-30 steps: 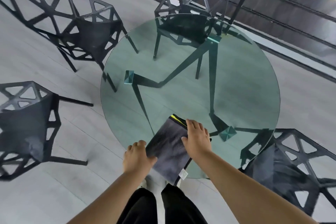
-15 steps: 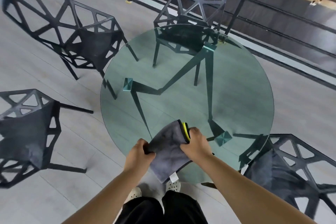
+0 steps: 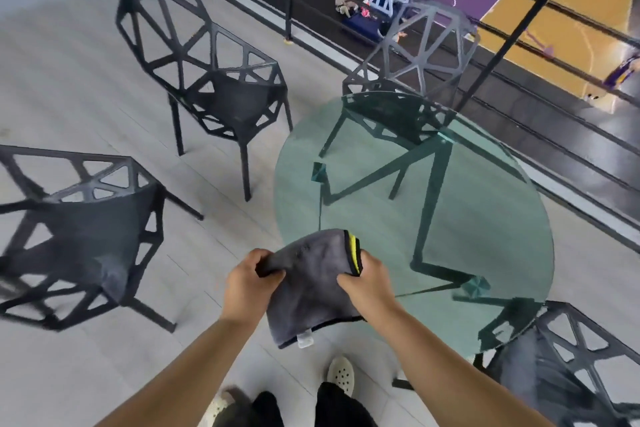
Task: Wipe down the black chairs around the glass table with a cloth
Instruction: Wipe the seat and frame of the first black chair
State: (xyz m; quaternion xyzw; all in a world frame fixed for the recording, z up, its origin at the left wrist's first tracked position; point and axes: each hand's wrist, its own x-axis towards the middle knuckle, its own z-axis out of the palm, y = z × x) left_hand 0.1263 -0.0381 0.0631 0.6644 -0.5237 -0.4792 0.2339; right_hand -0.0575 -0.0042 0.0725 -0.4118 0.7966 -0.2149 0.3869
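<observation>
- The left hand (image 3: 251,282) is gripping the left side of the grey cloth (image 3: 311,284), its fingers curling round a bunched fold.
- The right hand (image 3: 369,282) is pinching the cloth's right side, just beside the yellow-and-black trim (image 3: 353,250).
- The cloth is hanging between both hands at the near left edge of the glass surface (image 3: 467,218) — its white tag (image 3: 304,340) is dangling over the floor (image 3: 86,62).
- Four black chairs are standing around the surface: the near-left chair (image 3: 86,243), the far-left chair (image 3: 221,90), the far chair (image 3: 419,52) with its seat sitting under the glass, and the near-right chair (image 3: 571,367).
</observation>
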